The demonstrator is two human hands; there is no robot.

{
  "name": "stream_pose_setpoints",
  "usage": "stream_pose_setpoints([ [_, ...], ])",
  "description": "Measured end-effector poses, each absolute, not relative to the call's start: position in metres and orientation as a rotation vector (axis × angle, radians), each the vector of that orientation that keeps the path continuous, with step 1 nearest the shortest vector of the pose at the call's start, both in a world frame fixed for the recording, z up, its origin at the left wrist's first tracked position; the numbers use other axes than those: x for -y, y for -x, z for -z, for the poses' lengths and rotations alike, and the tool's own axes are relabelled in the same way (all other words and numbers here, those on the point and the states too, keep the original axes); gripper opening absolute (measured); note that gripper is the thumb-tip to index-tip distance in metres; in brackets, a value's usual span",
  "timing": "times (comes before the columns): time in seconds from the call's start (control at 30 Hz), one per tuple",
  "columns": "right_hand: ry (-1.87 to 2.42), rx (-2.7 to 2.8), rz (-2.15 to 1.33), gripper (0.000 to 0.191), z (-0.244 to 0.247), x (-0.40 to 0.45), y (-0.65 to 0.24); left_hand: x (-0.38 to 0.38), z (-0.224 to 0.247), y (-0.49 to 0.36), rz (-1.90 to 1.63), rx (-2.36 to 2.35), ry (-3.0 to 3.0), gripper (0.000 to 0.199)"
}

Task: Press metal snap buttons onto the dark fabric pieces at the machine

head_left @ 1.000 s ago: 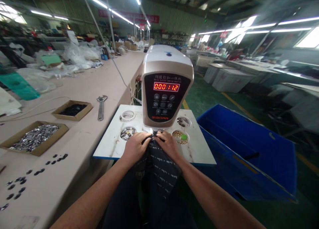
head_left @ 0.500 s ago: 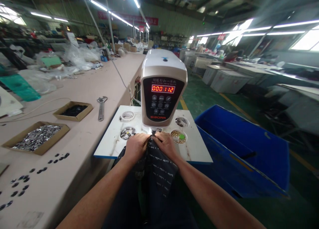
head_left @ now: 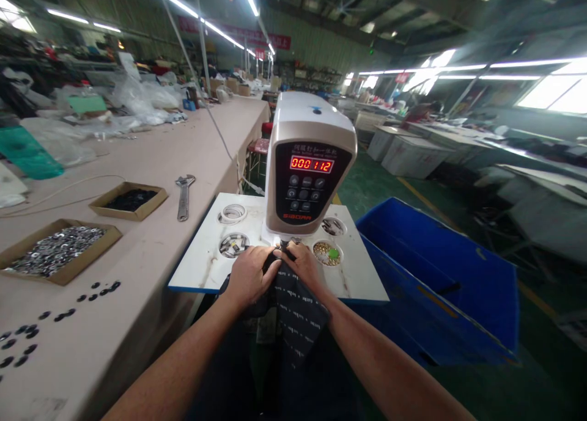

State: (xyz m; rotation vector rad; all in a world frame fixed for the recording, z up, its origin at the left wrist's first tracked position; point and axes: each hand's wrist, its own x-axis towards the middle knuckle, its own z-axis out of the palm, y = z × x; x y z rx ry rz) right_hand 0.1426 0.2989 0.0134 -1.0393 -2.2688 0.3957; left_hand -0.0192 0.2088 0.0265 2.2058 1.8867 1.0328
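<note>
Dark printed fabric [head_left: 300,314], bunched at its upper end right under the front of the machine head, the rest hanging past the near edge of the white work plate [head_left: 199,271]. Long axis of the hanging part runs from the machine toward the person's lap; it tapers, narrow corner pointing down, a bit rightward. White lettering repeats in rows across it, too small to read. Left hand [head_left: 250,274]: thumb and fingers pinched on the fabric's upper end. Right hand [head_left: 302,267]: fingers clamped on the same end, knuckles close to the left's. Exact needle contact can't be told, hands in the way.

Button-sewing machine [head_left: 314,124] upright in front: red display [head_left: 312,164] reads 000112, Chinese characters above it, small blurred English line under those, button pad below, red brand word near the bottom, roughly SIBORR.

Plate has four round wells: white rings [head_left: 232,213] and silver pieces [head_left: 232,247] left, more silver pieces [head_left: 334,227] and gold pieces [head_left: 323,250] right, green bit [head_left: 334,254] among the gold.

Blue bin [head_left: 481,280] to the right. Bench [head_left: 206,143] to the left: adjustable wrench [head_left: 184,198], two cardboard trays [head_left: 68,275], scattered black discs [head_left: 93,297]. Red banner [head_left: 275,41] far back, lettering blurred.
</note>
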Motion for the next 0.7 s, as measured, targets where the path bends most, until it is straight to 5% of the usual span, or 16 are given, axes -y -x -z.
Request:
stream_pose_setpoints([
  [0.7, 1.139, 2.125, -0.142, 0.034, -0.014, -0.275, -0.122, -0.215, -0.005, 0.023, -0.968, -1.943, -2.322, 0.029],
])
